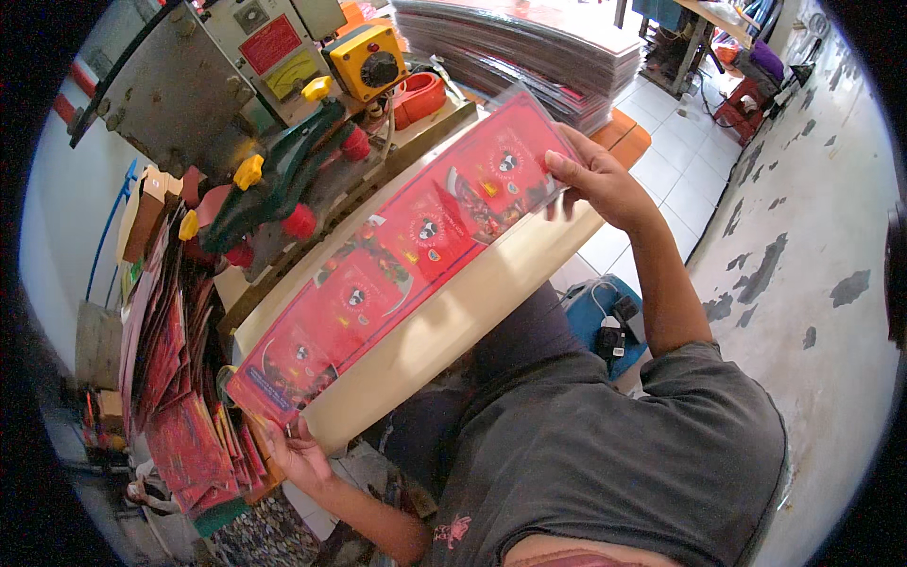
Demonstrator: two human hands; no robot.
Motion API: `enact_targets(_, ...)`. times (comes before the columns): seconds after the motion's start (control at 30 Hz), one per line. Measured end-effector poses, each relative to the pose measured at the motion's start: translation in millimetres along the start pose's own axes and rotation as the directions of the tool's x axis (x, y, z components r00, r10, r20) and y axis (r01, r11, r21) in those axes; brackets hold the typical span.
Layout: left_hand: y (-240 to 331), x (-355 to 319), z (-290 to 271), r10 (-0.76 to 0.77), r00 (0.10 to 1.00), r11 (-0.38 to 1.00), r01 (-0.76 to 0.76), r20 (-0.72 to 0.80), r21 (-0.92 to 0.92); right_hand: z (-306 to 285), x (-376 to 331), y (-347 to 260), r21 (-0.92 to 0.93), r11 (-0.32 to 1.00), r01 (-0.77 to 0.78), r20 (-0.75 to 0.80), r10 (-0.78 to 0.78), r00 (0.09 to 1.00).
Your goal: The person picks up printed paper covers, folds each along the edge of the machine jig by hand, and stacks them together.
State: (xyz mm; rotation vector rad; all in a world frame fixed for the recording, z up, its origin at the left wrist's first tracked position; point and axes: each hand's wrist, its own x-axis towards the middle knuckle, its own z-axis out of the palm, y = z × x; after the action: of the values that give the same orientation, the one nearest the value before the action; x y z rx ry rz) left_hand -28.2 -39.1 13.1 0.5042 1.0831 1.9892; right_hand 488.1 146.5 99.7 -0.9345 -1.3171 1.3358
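A long red printed sheet [385,263] with a clear glossy border slants across the cream work board [416,364]. Several repeated panels run along its length. My right hand [605,180] grips its far right end, thumb on top and fingers underneath. At the near left end, my left hand [300,458] is closed at the sheet's lower corner, its fingers partly hidden. Just beyond the sheet stands a machine with a dark green clamp bar [279,180] and yellow knobs [249,172].
A tall stack of flat sheets [557,71] rises behind the board. Red printed sheets [194,435] pile up at the left. A yellow control box [367,62] sits on the machine near a red tape-like roll [418,100]. A blue stool [605,326] holding a black adapter is at my right.
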Motion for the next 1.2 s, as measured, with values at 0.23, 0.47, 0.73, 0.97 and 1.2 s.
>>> enact_targets(0.23,-9.2,3.6,22.9,0.04,0.996,0.999,-0.039,-0.081,0.014,-18.7,-2.6,32.7,0.082,0.996,0.043,0.026,-0.046,0.999)
enact_targets(0.47,-26.9,16.3,-12.2,-0.005,1.0,0.999,0.005,-0.009,-0.046,-8.8,-4.7,42.3,0.109,0.992,0.057,-0.123,-0.043,0.991)
enact_targets(0.73,-27.6,14.9,-4.3,0.019,0.991,0.997,-0.009,0.133,-0.077,-0.7,-7.1,52.6,0.135,0.982,0.133,-0.222,-0.1,0.97)
enact_targets(0.97,-36.1,24.3,-42.1,-0.026,0.999,0.996,0.028,0.02,-0.086,-0.5,-8.3,60.3,0.157,0.981,0.117,-0.25,-0.075,0.965)
enact_targets(1.2,-33.1,13.6,-5.5,-0.006,1.0,0.995,0.007,0.012,-0.104,-5.8,-9.8,68.0,0.203,0.971,0.128,-0.254,-0.074,0.964)
